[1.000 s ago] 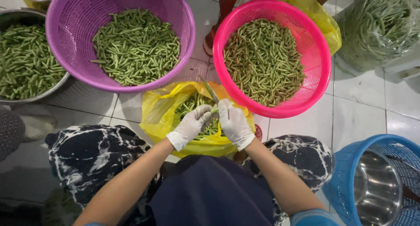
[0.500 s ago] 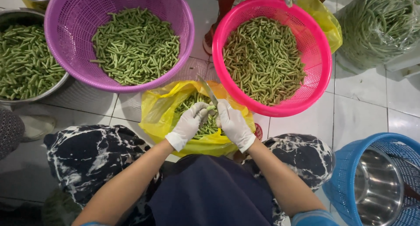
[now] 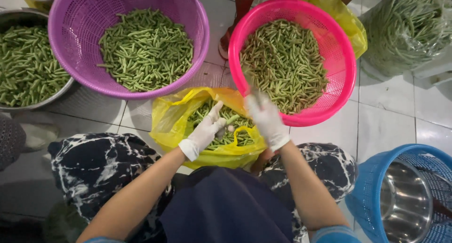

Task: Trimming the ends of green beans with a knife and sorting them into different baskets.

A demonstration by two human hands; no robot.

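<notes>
**White tile floor, bean sorting station**

Tiled floor (image 3: 386, 116) carries the setup. Left hand (image 3: 205, 130), gloved, pinches one green bean (image 3: 231, 119) over the yellow bag (image 3: 169, 116). Right hand (image 3: 266, 118), gloved, blurred at the pink basket (image 3: 341, 59) rim; grip cannot be told. Purple basket (image 3: 66, 50) sits left; blue basket (image 3: 367, 196) right.

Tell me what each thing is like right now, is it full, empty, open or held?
purple basket: holds green beans
pink basket: holds green beans
yellow bag: open, beans inside
metal bowl at left: full of beans
blue basket: holds a steel bowl
steel bowl: empty
clear bag: stuffed with long beans
left hand: gloved, holding a bean piece
right hand: gloved, blurred, at the pink basket's rim
</notes>
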